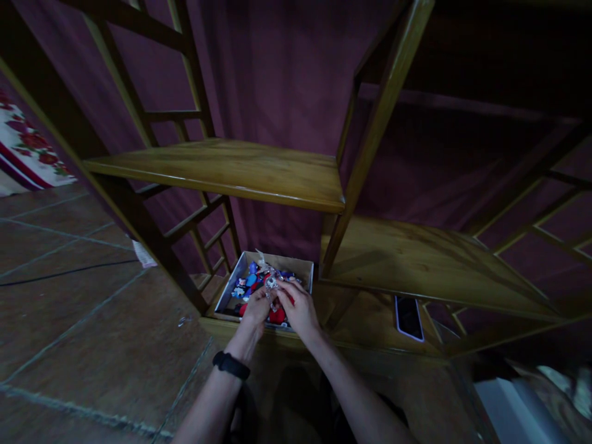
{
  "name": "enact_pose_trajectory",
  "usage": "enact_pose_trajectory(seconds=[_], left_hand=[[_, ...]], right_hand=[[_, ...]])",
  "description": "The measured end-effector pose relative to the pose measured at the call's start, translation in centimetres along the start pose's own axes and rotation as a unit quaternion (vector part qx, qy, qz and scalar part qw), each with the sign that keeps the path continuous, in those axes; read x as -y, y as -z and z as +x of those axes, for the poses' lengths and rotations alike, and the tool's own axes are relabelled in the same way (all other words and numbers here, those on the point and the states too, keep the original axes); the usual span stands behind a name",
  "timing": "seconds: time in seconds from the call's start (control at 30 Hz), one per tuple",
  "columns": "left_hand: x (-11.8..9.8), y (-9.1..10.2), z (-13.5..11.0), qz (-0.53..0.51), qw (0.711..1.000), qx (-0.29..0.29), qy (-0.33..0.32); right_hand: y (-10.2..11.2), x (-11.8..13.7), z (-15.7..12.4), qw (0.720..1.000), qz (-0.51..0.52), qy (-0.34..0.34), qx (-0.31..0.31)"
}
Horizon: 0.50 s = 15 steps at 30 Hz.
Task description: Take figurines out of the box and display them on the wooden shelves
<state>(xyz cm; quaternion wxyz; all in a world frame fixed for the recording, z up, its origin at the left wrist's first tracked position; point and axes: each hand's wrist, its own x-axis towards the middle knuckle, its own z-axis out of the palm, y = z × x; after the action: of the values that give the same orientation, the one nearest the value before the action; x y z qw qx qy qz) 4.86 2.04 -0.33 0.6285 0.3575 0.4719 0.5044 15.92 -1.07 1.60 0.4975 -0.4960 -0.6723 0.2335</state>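
Note:
Both hands meet over a shallow open box on the bottom shelf. My left hand and my right hand are closed on a shiny, silvery ornament with clear, glittering parts; its exact kind is too small to make out. A pale, ribbon-like strip sticks up from it toward the box's back wall. Beneath the hands, the box holds several small colourful items, among them a blue piece and a red one. The fingers hide part of the contents.
Wooden shelving surrounds the box, with a middle shelf above it and an upright post to the right. A phone lies on the bottom shelf. A cable crosses the tiled floor at left. A whitish box stands at lower right.

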Motion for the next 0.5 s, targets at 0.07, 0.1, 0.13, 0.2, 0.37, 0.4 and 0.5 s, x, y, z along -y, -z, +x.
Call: enact_pose_trajectory(seconds=[0.07,0.1,0.13,0.2,0.37,0.4,0.5], left_hand=[[-0.12,0.06,0.06,-0.011,1.0,-0.004,-0.002],[-0.17,0.12,0.11,-0.014,1.0,-0.006,-0.004],[-0.19,0.2,0.19,-0.017,1.0,-0.008,-0.006],[-0.19,0.37,0.36,-0.022,1.0,-0.01,-0.013],[-0.37,0.67,0.71,-0.008,0.999,-0.02,-0.026],[-0.47,0.69,0.75,-0.006,0.999,-0.025,-0.026],[-0.77,0.75,0.82,0.0,0.999,-0.039,-0.031]], right_hand=[[-0.04,-0.13,0.02,1.0,-0.001,-0.004,-0.001],[-0.05,-0.21,0.03,1.0,-0.003,-0.005,-0.002],[-0.05,-0.27,0.04,1.0,-0.003,-0.005,-0.001],[-0.03,-0.38,0.06,1.0,0.003,-0.001,0.001],[0.05,-0.54,0.2,1.0,0.004,-0.009,-0.003],[0.05,-0.58,0.26,1.0,0.003,-0.015,-0.006],[-0.03,-0.75,0.42,0.999,0.022,-0.046,-0.009]])
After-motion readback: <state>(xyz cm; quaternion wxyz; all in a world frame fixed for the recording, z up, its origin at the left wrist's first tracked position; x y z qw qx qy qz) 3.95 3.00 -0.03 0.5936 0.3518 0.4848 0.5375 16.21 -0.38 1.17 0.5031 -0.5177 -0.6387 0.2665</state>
